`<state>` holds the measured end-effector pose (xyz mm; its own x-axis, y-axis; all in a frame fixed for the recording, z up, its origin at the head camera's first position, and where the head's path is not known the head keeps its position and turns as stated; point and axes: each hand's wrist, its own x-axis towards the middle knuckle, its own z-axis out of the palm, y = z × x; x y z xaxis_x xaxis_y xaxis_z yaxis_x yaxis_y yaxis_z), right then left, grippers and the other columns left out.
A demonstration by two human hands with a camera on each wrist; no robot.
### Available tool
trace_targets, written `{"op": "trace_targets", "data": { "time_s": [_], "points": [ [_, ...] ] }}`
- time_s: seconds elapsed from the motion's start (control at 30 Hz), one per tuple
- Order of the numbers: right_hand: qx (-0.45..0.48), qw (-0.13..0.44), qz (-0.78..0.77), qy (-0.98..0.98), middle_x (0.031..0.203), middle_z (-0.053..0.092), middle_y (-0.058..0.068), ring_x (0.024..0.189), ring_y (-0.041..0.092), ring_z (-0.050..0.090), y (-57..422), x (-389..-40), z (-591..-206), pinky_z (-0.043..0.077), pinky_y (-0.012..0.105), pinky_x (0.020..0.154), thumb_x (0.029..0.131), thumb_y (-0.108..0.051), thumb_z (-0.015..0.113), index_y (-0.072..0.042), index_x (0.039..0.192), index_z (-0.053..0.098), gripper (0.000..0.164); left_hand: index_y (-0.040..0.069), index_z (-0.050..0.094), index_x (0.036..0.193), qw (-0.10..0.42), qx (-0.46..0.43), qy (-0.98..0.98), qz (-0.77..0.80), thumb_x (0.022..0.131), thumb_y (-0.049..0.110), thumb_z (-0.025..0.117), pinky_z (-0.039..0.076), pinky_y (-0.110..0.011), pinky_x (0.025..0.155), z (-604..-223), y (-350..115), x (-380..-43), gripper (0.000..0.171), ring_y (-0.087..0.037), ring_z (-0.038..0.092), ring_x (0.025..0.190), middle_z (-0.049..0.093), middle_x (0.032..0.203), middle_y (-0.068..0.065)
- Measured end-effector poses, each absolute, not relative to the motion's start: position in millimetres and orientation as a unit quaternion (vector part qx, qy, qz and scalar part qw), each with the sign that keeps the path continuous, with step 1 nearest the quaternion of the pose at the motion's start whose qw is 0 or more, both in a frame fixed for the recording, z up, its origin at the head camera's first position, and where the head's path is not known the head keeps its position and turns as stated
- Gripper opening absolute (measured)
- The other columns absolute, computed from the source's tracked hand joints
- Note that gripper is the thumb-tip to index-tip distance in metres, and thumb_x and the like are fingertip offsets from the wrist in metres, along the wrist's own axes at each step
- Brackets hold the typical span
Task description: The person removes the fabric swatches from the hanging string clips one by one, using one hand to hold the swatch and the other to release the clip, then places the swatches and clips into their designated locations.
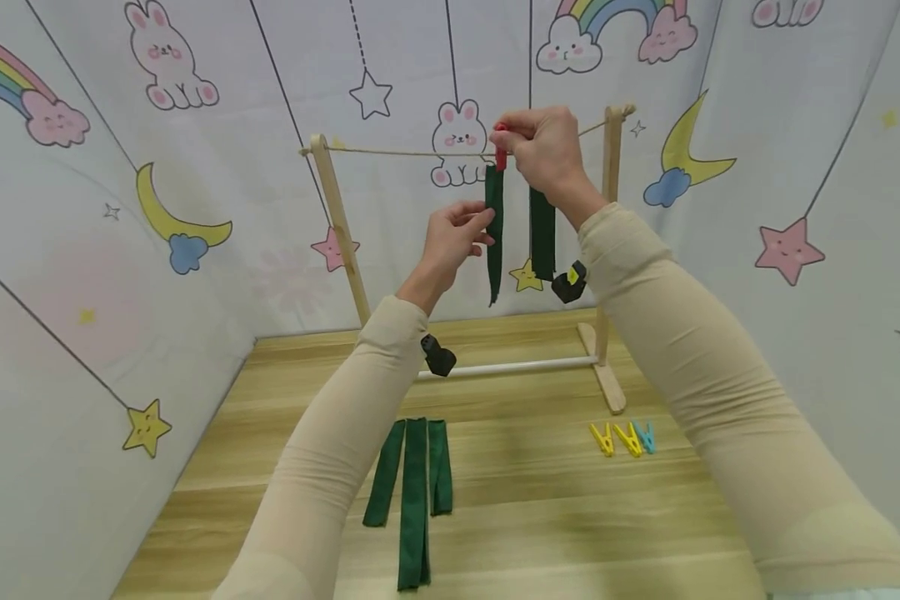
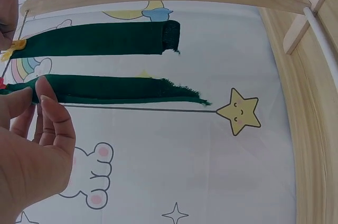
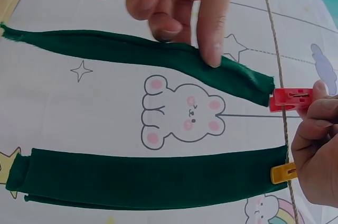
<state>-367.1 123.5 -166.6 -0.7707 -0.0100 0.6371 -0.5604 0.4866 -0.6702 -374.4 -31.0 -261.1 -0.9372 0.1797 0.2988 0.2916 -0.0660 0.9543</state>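
A red clothespin (image 1: 501, 148) sits on the thin rope (image 3: 279, 55), pinched by my right hand (image 1: 551, 150). Hanging at the pin is a dark green fabric strip (image 1: 495, 242), narrow and partly folded lengthwise, with a frayed lower end. My left hand (image 1: 453, 237) pinches this strip a little below the pin, at its edge. Beside it a second, wider green strip (image 3: 153, 179) hangs from the rope under a yellow clothespin (image 3: 284, 173). In the head view my right hand hides that yellow pin.
The rope runs between two wooden posts (image 1: 612, 158) joined low down by a white rod (image 1: 521, 367). Several green strips (image 1: 414, 500) lie on the wooden table (image 1: 525, 517), left of centre. Two yellow clothespins (image 1: 628, 438) and a blue clothespin (image 1: 647, 437) lie at right. Patterned cloth (image 1: 217, 300) stands behind.
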Motion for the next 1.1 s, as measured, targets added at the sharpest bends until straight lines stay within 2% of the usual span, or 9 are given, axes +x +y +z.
{"op": "trace_targets", "data": {
  "time_s": [0.2,0.43,0.5,0.57,0.67,0.77,0.9,1.1],
  "points": [
    [0.165,0.305,0.510,-0.787,0.103,0.074,0.008,0.081,0.015,0.057,121.5,-366.3,-159.5,0.039,0.023,0.062,0.095,-0.018,0.069,-0.004,0.109,0.077,0.022,0.002,0.066,0.119,0.036,-0.166,-0.682,-0.711,0.098,0.018,0.066,0.050,-0.025,0.062,-268.9,-31.2,-374.5,0.026,-0.015,0.064,0.071,0.068,0.097,-0.006],
    [0.175,0.319,0.525,-0.770,0.097,0.074,0.007,0.079,0.016,0.057,120.4,-363.1,-156.1,0.039,0.023,0.063,0.093,-0.018,0.071,-0.002,0.103,0.078,0.020,0.001,0.068,0.116,0.047,-0.165,-0.680,-0.713,0.098,0.017,0.067,0.045,-0.021,0.057,-272.4,-37.2,-376.4,0.024,-0.014,0.060,0.070,0.067,0.091,-0.004],
    [0.175,0.324,0.523,-0.769,0.097,0.074,0.007,0.079,0.015,0.059,121.6,-360.6,-155.8,0.043,0.022,0.069,0.093,-0.017,0.071,-0.002,0.103,0.078,0.019,0.002,0.068,0.117,0.052,-0.163,-0.688,-0.706,0.098,0.018,0.067,0.043,-0.022,0.059,-272.3,-39.0,-374.7,0.024,-0.014,0.058,0.072,0.066,0.091,-0.003],
    [0.176,0.326,0.515,-0.773,0.098,0.075,0.007,0.082,0.015,0.061,123.0,-357.6,-156.5,0.047,0.021,0.078,0.093,-0.018,0.071,-0.003,0.103,0.077,0.019,0.002,0.069,0.117,0.061,-0.159,-0.700,-0.694,0.098,0.020,0.067,0.045,-0.024,0.067,-272.7,-41.1,-372.6,0.026,-0.018,0.058,0.078,0.066,0.093,-0.002],
    [0.178,0.325,0.503,-0.781,0.102,0.075,0.007,0.088,0.014,0.065,125.4,-353.5,-159.1,0.049,0.022,0.088,0.094,-0.019,0.071,-0.003,0.107,0.076,0.021,0.004,0.069,0.118,0.074,-0.148,-0.715,-0.679,0.098,0.023,0.067,0.046,-0.028,0.086,-274.3,-45.5,-368.9,0.027,-0.019,0.059,0.091,0.067,0.098,-0.001],
    [0.182,0.322,0.498,-0.785,0.104,0.075,0.008,0.091,0.015,0.066,128.3,-349.1,-162.4,0.050,0.023,0.089,0.095,-0.020,0.071,-0.002,0.110,0.075,0.024,0.003,0.069,0.118,0.080,-0.145,-0.711,-0.684,0.098,0.022,0.067,0.046,-0.033,0.098,-276.8,-50.2,-365.7,0.027,-0.019,0.061,0.097,0.067,0.103,-0.003],
    [0.182,0.321,0.489,-0.790,0.108,0.075,0.008,0.097,0.014,0.068,133.2,-342.8,-166.7,0.051,0.023,0.089,0.094,-0.022,0.072,-0.003,0.113,0.073,0.027,0.002,0.068,0.117,0.075,-0.146,-0.679,-0.716,0.098,0.018,0.067,0.052,-0.035,0.094,-280.2,-55.4,-361.8,0.025,-0.018,0.065,0.092,0.067,0.103,-0.006],
    [0.148,0.321,0.443,-0.824,0.112,0.074,0.006,0.104,0.015,0.065,141.8,-330.7,-171.8,0.045,0.026,0.093,0.092,-0.033,0.074,-0.006,0.119,0.072,0.038,0.001,0.067,0.120,0.062,-0.144,-0.654,-0.740,0.099,0.019,0.066,0.057,-0.038,0.086,-285.2,-65.2,-354.0,0.027,-0.022,0.068,0.091,0.068,0.103,-0.007]
  ]
}}
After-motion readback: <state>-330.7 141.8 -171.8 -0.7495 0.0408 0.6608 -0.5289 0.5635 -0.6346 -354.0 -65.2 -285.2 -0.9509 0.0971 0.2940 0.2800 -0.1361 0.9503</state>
